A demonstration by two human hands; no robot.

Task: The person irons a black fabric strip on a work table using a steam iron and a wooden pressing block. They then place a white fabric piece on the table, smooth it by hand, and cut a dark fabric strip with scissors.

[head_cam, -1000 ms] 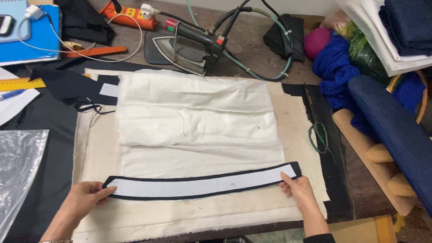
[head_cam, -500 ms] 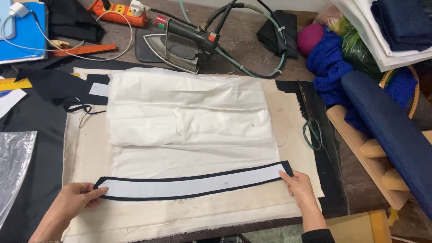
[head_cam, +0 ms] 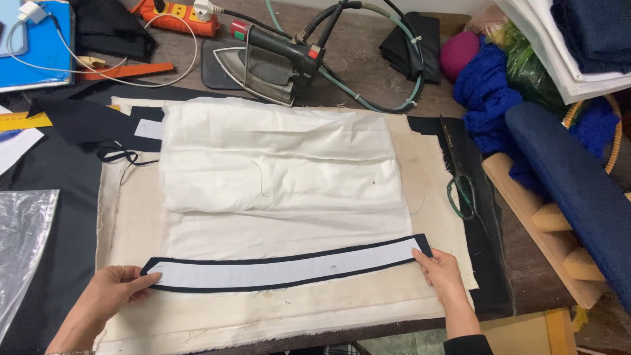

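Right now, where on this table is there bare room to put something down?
Bare pad shows right of the folded white cloth, before the scissors, and along the near edge below the curved strip between left hand and right hand. Crowded behind, around the iron.

Both hands (head_cam: 115,292) press a curved strip (head_cam: 282,269) flat.

Both hands were bare, without gloves or rings. The left hand (head_cam: 112,292) led into a bare forearm, with something pale at the wrist at the picture's bottom edge, too cut off to identify. The right hand (head_cam: 442,276) ended in a dark sleeve cuff near the bottom edge.
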